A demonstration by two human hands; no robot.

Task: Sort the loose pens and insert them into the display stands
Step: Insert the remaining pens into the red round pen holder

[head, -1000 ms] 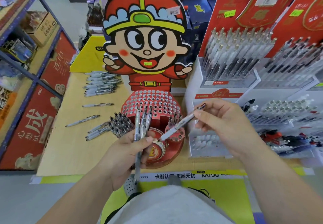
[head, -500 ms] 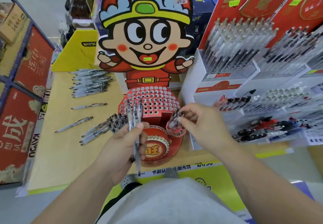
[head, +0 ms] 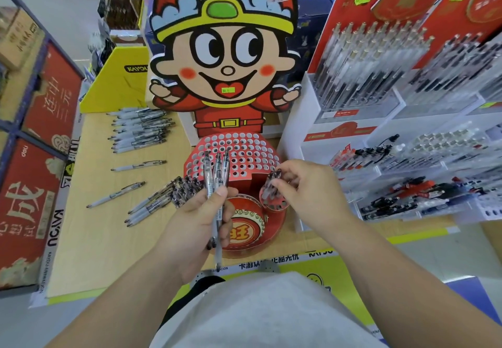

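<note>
The right hand [head: 307, 192], mid-air a second ago, now pinches a clear plastic pen [head: 269, 186] standing in the small round red perforated cup [head: 275, 206]; the left hand [head: 198, 225] still clasps three clear upright pens [head: 217, 173] in a curled grip.

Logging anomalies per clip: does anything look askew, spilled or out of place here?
Nothing damaged. Loose pens lie on the table left of the red stand: a tidy row at back, two strays, a jumbled bunch beside the stand. Unsorted stock, not a spill.
</note>
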